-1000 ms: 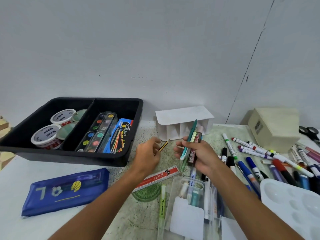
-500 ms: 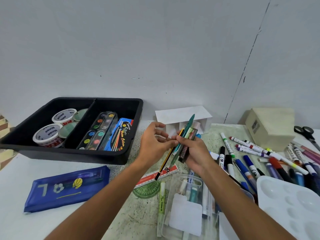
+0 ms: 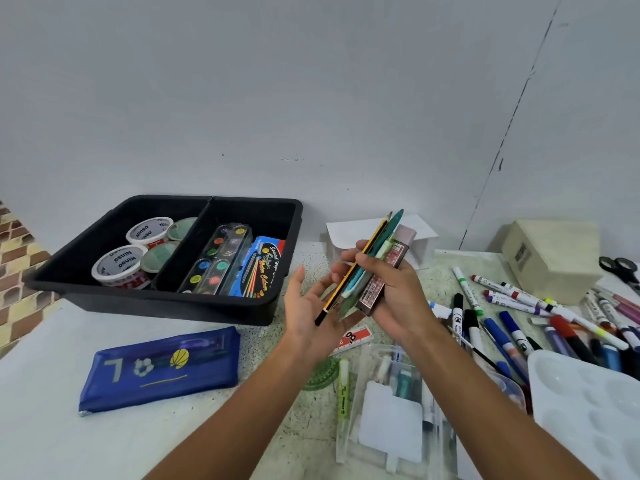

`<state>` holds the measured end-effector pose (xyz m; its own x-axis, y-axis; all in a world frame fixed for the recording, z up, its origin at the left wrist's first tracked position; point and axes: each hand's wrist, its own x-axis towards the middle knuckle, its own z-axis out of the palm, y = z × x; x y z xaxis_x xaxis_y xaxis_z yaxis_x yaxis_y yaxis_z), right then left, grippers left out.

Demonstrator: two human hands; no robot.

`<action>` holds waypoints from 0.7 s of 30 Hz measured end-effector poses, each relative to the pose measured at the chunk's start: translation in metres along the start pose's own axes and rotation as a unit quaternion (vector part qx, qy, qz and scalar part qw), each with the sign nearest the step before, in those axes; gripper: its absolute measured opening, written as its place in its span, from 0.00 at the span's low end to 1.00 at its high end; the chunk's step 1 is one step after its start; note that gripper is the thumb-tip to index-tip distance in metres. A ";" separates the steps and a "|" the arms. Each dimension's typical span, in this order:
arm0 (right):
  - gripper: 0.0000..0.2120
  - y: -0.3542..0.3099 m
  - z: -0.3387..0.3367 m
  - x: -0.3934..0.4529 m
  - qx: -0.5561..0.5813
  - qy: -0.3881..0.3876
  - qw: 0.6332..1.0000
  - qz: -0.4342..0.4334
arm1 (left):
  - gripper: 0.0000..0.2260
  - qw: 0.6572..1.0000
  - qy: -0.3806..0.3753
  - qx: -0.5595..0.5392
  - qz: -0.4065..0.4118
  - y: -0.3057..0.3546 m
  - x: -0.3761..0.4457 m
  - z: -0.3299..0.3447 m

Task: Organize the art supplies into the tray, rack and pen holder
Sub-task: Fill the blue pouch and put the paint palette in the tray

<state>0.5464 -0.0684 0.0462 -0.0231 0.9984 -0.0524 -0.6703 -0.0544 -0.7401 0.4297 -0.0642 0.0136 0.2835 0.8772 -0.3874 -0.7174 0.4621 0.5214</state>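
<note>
My right hand (image 3: 398, 299) grips a bundle above the table: a yellow-and-black pencil (image 3: 349, 271), a teal pen (image 3: 388, 233) and a dark red lead case (image 3: 384, 275). Just left of it, my left hand (image 3: 311, 313) is open, palm up, beneath the pencil's lower end. The black two-compartment tray (image 3: 166, 303) at the left holds tape rolls (image 3: 117, 265), a watercolour palette (image 3: 214, 261) and a blue paint box (image 3: 263, 268). A white pen holder (image 3: 346, 233) stands behind the bundle. Markers (image 3: 512, 299) lie scattered at the right.
A blue pencil pouch (image 3: 159, 368) lies front left. A clear case of pens (image 3: 394, 403), a green highlighter (image 3: 343, 386), a ruler (image 3: 353, 337) and a green protractor (image 3: 323, 375) lie under my arms. A white mixing palette (image 3: 588, 410), a cream box (image 3: 550, 258) and scissors (image 3: 620, 268) sit at the right.
My left hand passed the yellow-and-black pencil into the right hand's bundle, then let go and opened below it. My right hand lifted slightly.
</note>
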 end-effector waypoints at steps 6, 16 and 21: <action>0.10 0.021 0.019 -0.011 -0.057 -0.002 0.998 -0.012 | 0.26 0.998 0.058 -0.015 -0.010 0.008 -0.015 -0.004; 0.09 0.080 0.070 -0.043 -0.114 -0.054 0.992 0.009 | 0.30 0.995 0.090 -0.044 -0.006 0.043 -0.067 -0.052; 0.10 0.121 0.098 -0.054 -0.111 -0.089 0.989 0.039 | 0.34 0.992 0.113 -0.057 -0.006 0.067 -0.091 -0.096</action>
<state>0.3937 -0.1268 0.0252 -0.2112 0.9774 -0.0103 -0.4833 -0.1136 -0.8681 0.2947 -0.1252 0.0114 0.1517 0.8139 -0.5608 -0.7857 0.4435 0.4312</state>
